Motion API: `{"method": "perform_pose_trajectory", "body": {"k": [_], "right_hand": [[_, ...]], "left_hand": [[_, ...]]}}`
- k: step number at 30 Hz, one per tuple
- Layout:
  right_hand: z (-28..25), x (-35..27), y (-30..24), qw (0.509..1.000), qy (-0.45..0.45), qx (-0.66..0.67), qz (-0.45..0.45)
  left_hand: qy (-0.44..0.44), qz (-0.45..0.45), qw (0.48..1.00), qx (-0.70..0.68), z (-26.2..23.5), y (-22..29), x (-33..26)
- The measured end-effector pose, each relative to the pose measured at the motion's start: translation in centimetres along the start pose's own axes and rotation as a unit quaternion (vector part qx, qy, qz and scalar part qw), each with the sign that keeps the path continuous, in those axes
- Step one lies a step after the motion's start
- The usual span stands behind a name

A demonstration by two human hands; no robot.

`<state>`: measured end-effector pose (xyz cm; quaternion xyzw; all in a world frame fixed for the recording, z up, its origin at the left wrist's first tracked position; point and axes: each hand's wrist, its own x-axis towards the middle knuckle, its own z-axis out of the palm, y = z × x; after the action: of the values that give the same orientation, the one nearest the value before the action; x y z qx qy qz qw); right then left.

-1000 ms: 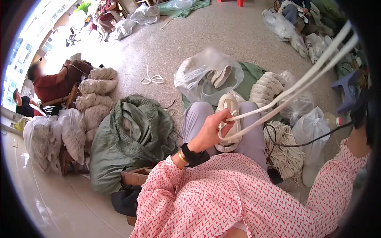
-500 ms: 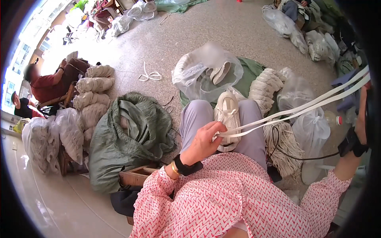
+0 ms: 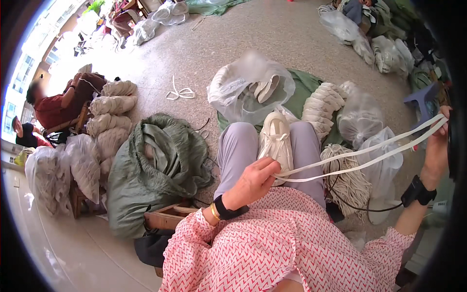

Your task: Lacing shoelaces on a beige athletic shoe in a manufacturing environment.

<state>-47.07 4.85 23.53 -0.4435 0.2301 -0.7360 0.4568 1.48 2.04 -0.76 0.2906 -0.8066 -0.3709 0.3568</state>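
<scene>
A cream-white sneaker [image 3: 276,138] rests between my knees, its toe pointing away from me. Over the near end of the shoe, my left hand [image 3: 255,179] pinches a white shoelace [image 3: 362,152]. The lace runs to the right in two long strands, a little slack. At the far right edge my right hand [image 3: 439,138] is closed on the other end of the strands, its fingers partly in shadow. A black band circles each wrist.
Ahead lies a clear plastic bag [image 3: 238,92] of shoes, with stacked shoes [image 3: 323,108] beside it. A bundle of white laces [image 3: 343,177] hangs right of my knee. To the left are a green sack [image 3: 160,180], a wooden stool [image 3: 163,219] and a seated person [image 3: 56,104].
My right hand has come down at the right edge, lowering the strands, which now sag slightly. My left hand has shifted a little, still pinching the lace.
</scene>
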Motion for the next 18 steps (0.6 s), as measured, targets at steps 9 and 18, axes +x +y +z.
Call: {"method": "perform_pose_trajectory", "body": {"k": [9, 18], "right_hand": [[-3.7, -1.3, 0.1, 0.999, 0.015, -0.012, 0.025], [-7.9, -1.5, 0.6, 0.997, 0.074, -0.017, 0.015]], "left_hand": [[-0.018, 0.003, 1.0, -0.016, 0.6, 0.3, -0.1], [-0.048, -0.01, 0.998, -0.04, 0.7, 0.2, -0.4]]}}
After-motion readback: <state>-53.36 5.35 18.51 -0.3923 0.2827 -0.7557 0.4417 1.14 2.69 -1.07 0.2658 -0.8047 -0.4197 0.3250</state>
